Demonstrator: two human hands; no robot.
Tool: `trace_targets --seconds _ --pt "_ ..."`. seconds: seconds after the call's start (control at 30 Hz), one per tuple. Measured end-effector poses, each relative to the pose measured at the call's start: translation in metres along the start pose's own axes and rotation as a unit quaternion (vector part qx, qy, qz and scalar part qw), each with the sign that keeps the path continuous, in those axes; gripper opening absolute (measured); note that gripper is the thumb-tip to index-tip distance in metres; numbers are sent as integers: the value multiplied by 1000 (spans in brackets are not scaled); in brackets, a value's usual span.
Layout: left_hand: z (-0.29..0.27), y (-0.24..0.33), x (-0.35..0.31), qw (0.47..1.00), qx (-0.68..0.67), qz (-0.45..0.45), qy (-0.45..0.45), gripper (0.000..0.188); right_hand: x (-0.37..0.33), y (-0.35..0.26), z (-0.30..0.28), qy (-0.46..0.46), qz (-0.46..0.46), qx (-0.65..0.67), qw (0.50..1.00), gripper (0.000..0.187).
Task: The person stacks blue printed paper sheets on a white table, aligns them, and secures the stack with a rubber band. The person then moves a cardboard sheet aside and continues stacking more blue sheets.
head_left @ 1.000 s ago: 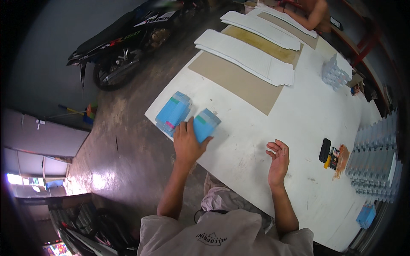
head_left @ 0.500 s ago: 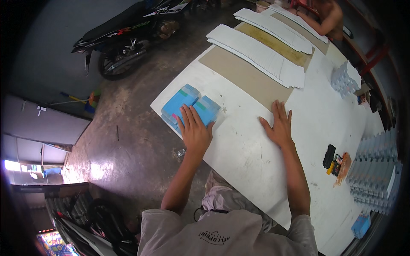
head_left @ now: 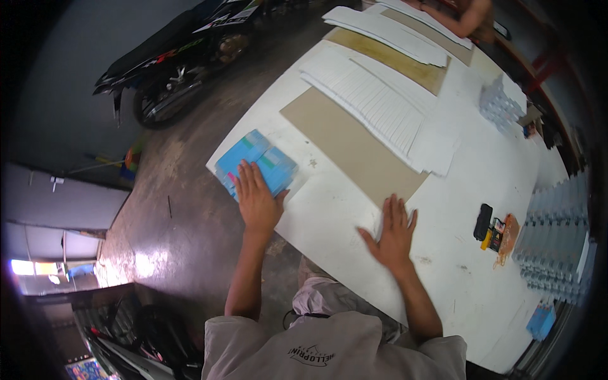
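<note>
My left hand [head_left: 257, 201] lies flat with its fingers stretched out over small blue packs [head_left: 278, 170], stacked side by side at the table's left edge. My right hand [head_left: 395, 237] has its fingers spread and palm down, the fingertips at the near end of a grey-brown board [head_left: 345, 142]. Over the far side of that board stretches a fanned row of white paper sheets [head_left: 373, 104], overlapping in steps. Neither hand has anything gripped in it.
Beyond lie a mustard-coloured board [head_left: 392, 58] and more white sheets [head_left: 380, 31], near another person's arm [head_left: 465, 24]. Grey-blue stacks [head_left: 550, 234] line the right edge, beside a black case [head_left: 483, 221] and orange rubber bands [head_left: 508, 237]. A motorcycle [head_left: 171, 69] stands left.
The grey-brown board has slid toward me along with my right hand, and the fanned sheets have shifted and spread apart. My left hand stays on the blue packs. The view has shifted slightly.
</note>
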State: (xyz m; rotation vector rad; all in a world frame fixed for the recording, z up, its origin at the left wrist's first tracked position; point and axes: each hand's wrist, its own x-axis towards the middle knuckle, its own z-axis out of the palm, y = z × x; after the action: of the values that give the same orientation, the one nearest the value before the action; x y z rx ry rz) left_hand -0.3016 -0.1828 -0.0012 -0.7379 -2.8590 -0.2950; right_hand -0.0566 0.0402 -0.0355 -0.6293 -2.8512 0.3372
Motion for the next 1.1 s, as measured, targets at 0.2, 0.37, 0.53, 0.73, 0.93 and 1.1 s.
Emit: trace_targets --seconds 0.2,0.37,0.53,0.73,0.93,1.1 --pt "-5 -14 3 999 3 35 -18 112 -65 -47 -9 -24 14 46 999 102" --pt "-34 19 -13 993 19 91 73 110 -85 -58 -38 -86 -3 111 990 95" --pt "-10 69 -95 884 -451 -116 -48 85 19 43 -62 145 73 151 975 64" --pt "-24 138 -90 621 -702 -323 -134 86 136 136 -80 -43 292 239 925 81" --pt "1 115 -65 601 -706 -351 -131 96 138 149 -74 -148 275 229 922 77" --pt "4 118 -48 728 -578 -319 -183 64 79 176 -62 -130 273 359 883 46"
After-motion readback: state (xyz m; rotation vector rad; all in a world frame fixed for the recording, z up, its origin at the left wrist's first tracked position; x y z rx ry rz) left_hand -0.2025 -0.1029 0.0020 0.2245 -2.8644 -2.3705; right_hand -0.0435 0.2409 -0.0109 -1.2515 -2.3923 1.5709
